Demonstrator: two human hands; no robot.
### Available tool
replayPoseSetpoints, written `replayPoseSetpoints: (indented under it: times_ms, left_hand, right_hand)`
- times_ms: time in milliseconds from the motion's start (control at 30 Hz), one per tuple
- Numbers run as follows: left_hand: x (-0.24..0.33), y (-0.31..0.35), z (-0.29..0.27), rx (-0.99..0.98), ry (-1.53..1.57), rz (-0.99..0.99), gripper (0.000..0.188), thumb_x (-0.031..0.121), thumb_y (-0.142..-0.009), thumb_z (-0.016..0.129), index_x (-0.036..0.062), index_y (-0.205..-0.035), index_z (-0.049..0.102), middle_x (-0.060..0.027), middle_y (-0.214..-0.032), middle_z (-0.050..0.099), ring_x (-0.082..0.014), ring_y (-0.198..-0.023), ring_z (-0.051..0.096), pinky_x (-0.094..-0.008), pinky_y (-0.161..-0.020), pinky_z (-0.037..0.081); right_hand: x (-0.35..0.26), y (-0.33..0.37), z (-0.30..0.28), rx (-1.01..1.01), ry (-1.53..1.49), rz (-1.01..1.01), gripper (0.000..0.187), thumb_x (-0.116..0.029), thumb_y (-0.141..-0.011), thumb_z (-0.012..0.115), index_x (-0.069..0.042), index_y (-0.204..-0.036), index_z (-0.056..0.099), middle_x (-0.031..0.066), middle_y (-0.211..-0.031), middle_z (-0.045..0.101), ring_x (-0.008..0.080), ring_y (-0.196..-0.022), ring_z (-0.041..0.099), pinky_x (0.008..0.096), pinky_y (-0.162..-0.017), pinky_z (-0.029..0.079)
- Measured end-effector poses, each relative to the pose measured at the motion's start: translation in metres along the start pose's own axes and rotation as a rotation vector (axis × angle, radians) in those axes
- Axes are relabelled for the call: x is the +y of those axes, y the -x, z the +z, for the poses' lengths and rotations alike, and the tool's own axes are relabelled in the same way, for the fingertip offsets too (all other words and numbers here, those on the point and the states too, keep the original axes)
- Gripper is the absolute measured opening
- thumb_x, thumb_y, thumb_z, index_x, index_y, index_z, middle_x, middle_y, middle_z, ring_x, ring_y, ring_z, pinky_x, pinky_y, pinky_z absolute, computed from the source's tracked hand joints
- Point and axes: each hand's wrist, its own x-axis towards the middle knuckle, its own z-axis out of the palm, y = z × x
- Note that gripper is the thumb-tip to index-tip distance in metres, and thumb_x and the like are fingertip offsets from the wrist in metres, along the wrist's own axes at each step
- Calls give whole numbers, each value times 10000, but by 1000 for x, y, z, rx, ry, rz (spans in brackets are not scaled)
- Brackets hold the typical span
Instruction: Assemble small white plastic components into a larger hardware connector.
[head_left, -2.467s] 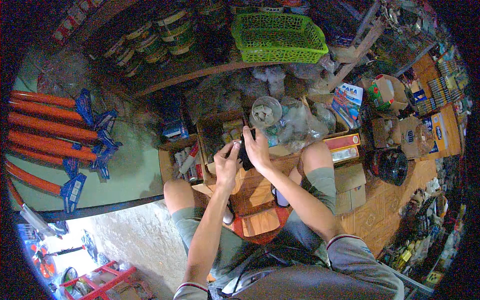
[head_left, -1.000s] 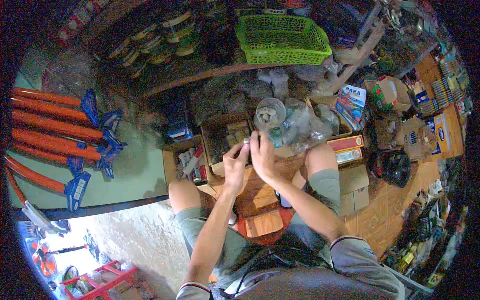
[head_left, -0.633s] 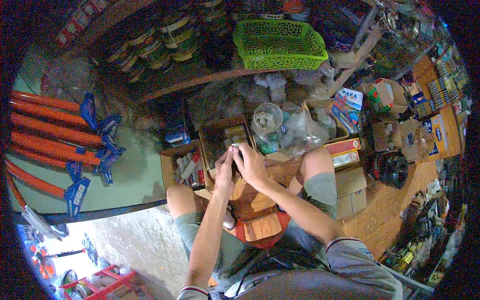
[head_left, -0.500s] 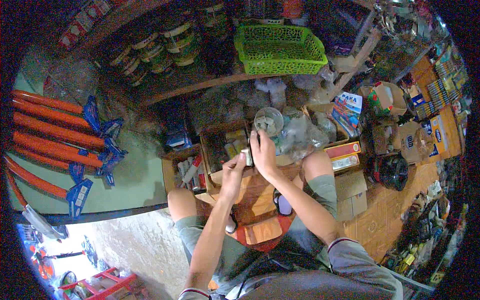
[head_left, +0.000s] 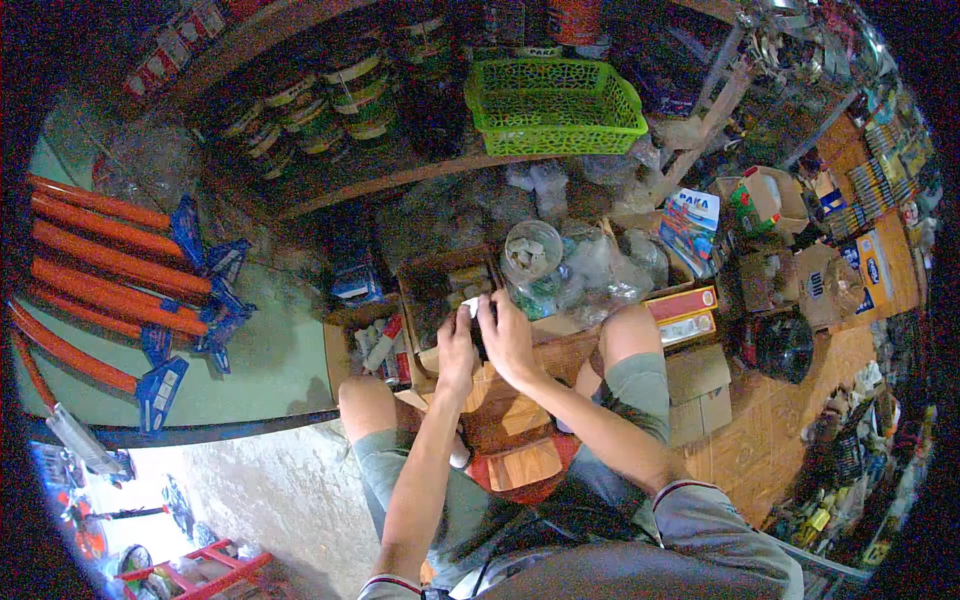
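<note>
Both hands pinch a small white-and-dark part [head_left: 472, 312] over the open brown cardboard box [head_left: 440, 300]: left hand [head_left: 455, 352] below, right hand [head_left: 507, 335] closed beside.

The small white piece [head_left: 468, 306] pinched between the left hand [head_left: 456, 350] and right hand [head_left: 507, 335] is too small to identify, and the fingers cover most of it. At twelve o'clock, the contents of the open cardboard box [head_left: 440, 290] lie in shadow, unreadable. Around six o'clock the person's torso leaves the picture.
</note>
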Motion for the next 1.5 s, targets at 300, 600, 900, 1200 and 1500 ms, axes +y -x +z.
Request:
replayPoseSetpoints:
  times_ms: [300, 600, 900, 1200, 1500]
  left_hand:
    - [-16, -8, 0, 106, 65, 28, 380, 279, -1078, 521, -62, -1204, 629, -127, -976, 686, -182, -803, 582, -331, -747, 493]
    - [-3, -1, -9, -64, -25, 135, 330, 230, -1007, 649, -45, -1181, 702, -45, -924, 692, -95, -786, 583, -260, -696, 501]
    - [-2, 4, -21, -115, -311, 437, 400, 123, -911, 620, -23, -1283, 638, -139, -932, 557, -236, -777, 600, -348, -707, 498]
    - [-23, 18, -6, -12, -484, 598, 417, 231, -884, 727, 0, -1229, 685, -236, -988, 631, -388, -957, 621, -450, -851, 511]
    - [-28, 43, 3, -52, -398, 733, 508, 208, -861, 775, 97, -1345, 664, -166, -1185, 484, -328, -1150, 435, -406, -1050, 360]
  right_hand:
    - [0, 3, 4, 73, -111, 20, 313, -287, -1050, 527, -3, -922, 543, 292, -828, 642, 499, -806, 632, 542, -666, 468]
    - [31, -16, 17, 76, -293, 164, 426, -378, -1074, 492, 28, -1011, 604, 133, -872, 653, 241, -793, 607, 382, -726, 465]
    - [51, -12, 16, -348, -818, 588, 451, -461, -1018, 566, -41, -1145, 671, 82, -1043, 684, 189, -916, 616, 360, -805, 507]
    - [54, -2, 12, -301, -1152, 756, 248, -384, -981, 627, -144, -946, 677, 7, -791, 684, 193, -684, 631, 376, -662, 538]
    - [56, 17, 2, -309, -1185, 728, 281, -442, -984, 641, -168, -993, 702, -1, -850, 704, 176, -765, 655, 357, -684, 520]
